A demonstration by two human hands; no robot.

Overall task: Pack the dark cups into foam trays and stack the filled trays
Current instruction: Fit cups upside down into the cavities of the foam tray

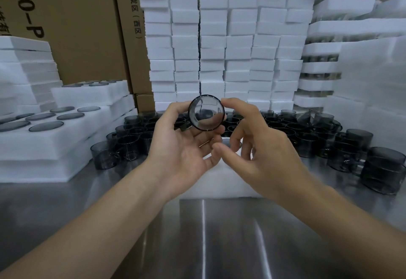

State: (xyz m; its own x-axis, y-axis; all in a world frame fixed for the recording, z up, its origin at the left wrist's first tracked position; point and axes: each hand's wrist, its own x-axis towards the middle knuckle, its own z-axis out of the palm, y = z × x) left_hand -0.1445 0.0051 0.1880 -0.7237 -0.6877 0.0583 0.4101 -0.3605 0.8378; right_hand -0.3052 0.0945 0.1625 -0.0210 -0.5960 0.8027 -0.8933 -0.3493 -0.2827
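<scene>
A dark glass cup (206,115) is held up above the table by the left hand (182,147).

The cup is turned with one round end towards the camera and is gripped between the left thumb and the curled fingers, palm up. The right hand (263,147) is held just beside it with relaxed, spread fingers; its index fingertip (226,104) lies at the cup's rim, though contact cannot be confirmed. A white foam tray (239,188) is partly hidden beneath both hands on the steel table (219,234). Loose dark cups (307,138) are crowded behind the hands. Filled foam trays (44,144) are stacked at the left, cups seated in their holes. Tall stacks of foam blocks (211,43) and cardboard boxes (77,26) are seen behind.
</scene>
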